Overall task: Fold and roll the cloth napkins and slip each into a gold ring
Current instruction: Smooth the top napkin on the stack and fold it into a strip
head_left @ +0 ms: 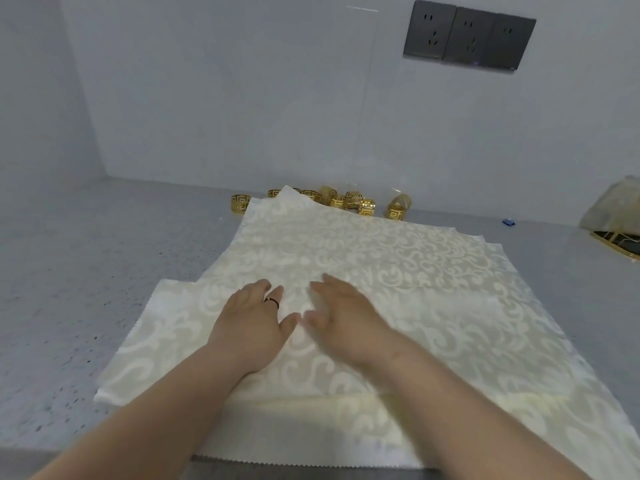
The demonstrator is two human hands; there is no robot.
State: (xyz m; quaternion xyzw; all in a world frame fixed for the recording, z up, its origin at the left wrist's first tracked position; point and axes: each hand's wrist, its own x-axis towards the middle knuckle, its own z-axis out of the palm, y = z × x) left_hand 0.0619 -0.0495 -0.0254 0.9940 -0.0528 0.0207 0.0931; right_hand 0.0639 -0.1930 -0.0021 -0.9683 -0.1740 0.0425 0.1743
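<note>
napkin edge (311, 459): zigzag hem, bottom centre, overhanging counter (86, 271) front
left hand (252, 323): flat, fingers straight, pressing cream damask napkins (381, 258) mid-frame
right hand (343, 320): flat, same, thumbs nearly touching
gold rings (346, 200): loose cluster behind napkins, upper centre
bag (616, 206): far right, contents unclear

Napkins (363, 271) stacked at counter (86, 271) front edge, hands on them, rings (346, 200) behind by back edge.

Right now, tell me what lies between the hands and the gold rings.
Only patterned napkin cloth, seen in the head view, spreads from both hands to the gold rings.
</note>
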